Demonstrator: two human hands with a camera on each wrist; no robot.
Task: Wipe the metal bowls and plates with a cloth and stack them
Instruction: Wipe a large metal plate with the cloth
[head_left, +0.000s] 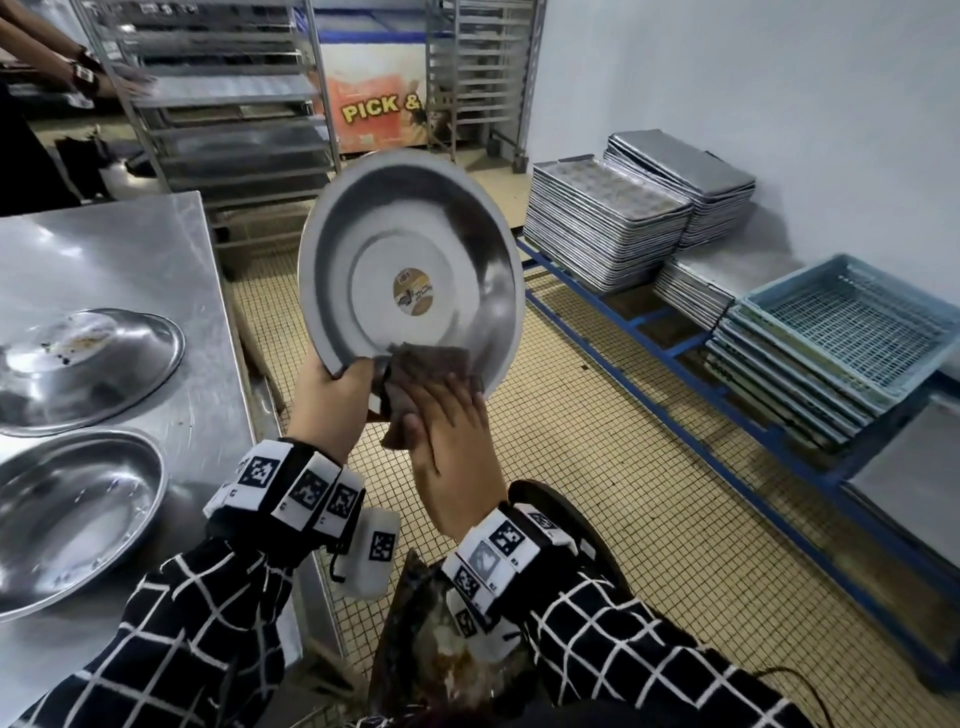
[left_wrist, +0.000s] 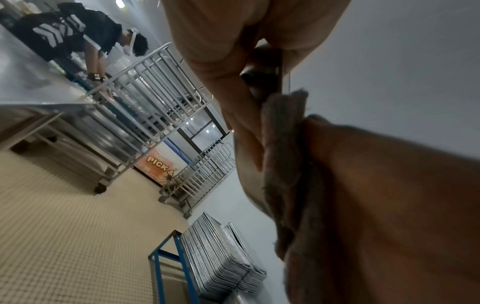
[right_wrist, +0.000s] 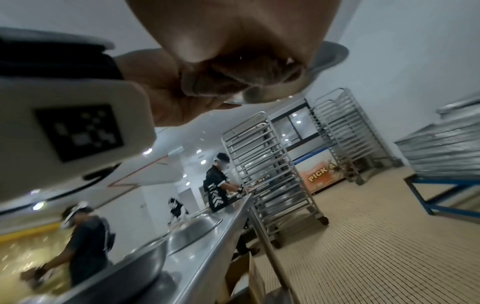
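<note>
One bowl (head_left: 410, 270) is up in the middle of the head frame, tilted on edge over the tiled floor (head_left: 597, 467), its inside facing me with a round sticker (head_left: 414, 292) at the centre. My left hand (head_left: 332, 400) grips its lower rim, thumb curled over the lip and fingers behind. My right hand (head_left: 457, 457) lies flat with straight fingers, pressing the brown cloth (head_left: 426, 374) against the lower inside wall; it is not closed around the cloth, only pushing on it.

Two more bowls sit at the left of the frame on the steel table (head_left: 130, 249): a spotted one upside down (head_left: 88, 364) above, and an upright one (head_left: 72, 514) below it, apart and not yet stacked.

The main risk I see is the single rim grip. The bowl hangs off the table edge, and if I press hard with the cloth near that same rim, the smooth metal could twist or slip out and drop to the floor.

The cloth is only pinned by a flat palm, so I judge a fast stroke could leave it behind or let it fall.

The sticker may snag or peel under the cloth.

Swinging left to stack, I could knock the upside-down bowl.
</note>
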